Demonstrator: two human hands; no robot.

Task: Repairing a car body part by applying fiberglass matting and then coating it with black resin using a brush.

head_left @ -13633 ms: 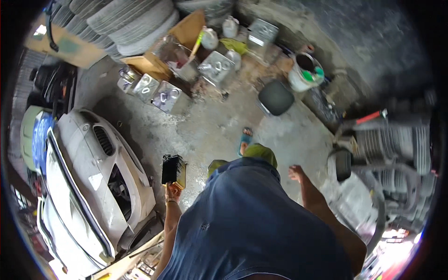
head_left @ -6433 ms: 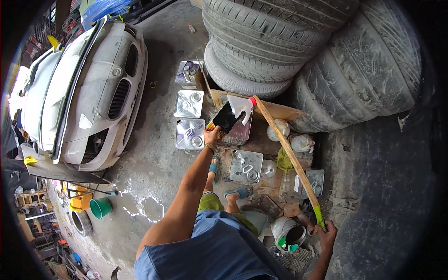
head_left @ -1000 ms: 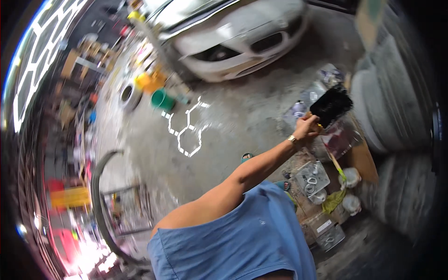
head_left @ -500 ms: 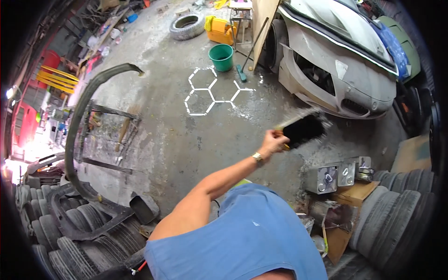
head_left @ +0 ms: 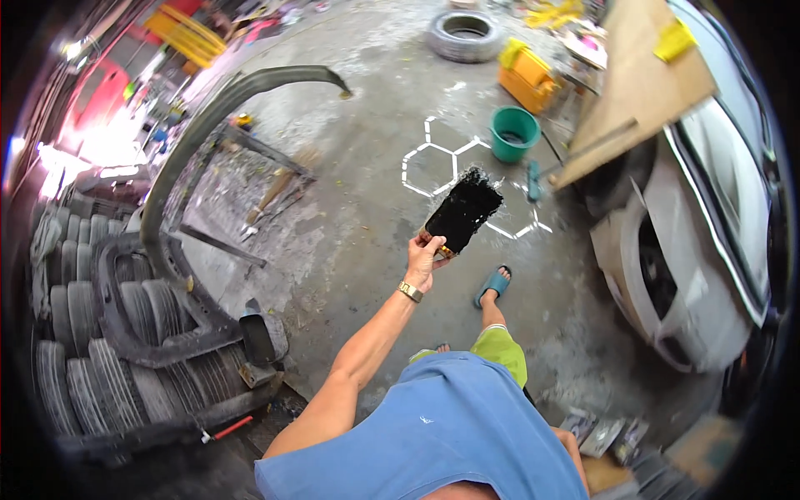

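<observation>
Paint from the wide black-bristled brush (head_left: 463, 209) could drip on the concrete floor (head_left: 367, 217) or the sandalled foot (head_left: 493, 284) just below: left hand (head_left: 423, 260) fingers wrap its handle, bristles beyond the fingertips. Right hand is hidden.

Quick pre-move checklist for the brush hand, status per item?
1. Left hand closed on the handle of the wide black-bristled paintbrush: ok.
2. Bristles held up and off the grey concrete floor: ok.
3. Right hand free: cannot tell, it is out of view.
4. Floor ahead of the blue sandalled foot: ok, bare concrete with white hexagon markings.
5. Brush apart from the green plastic bucket and the dusty white car bumper: ok.
6. Paint load on the bristles: cannot tell, too dark to read.
</observation>
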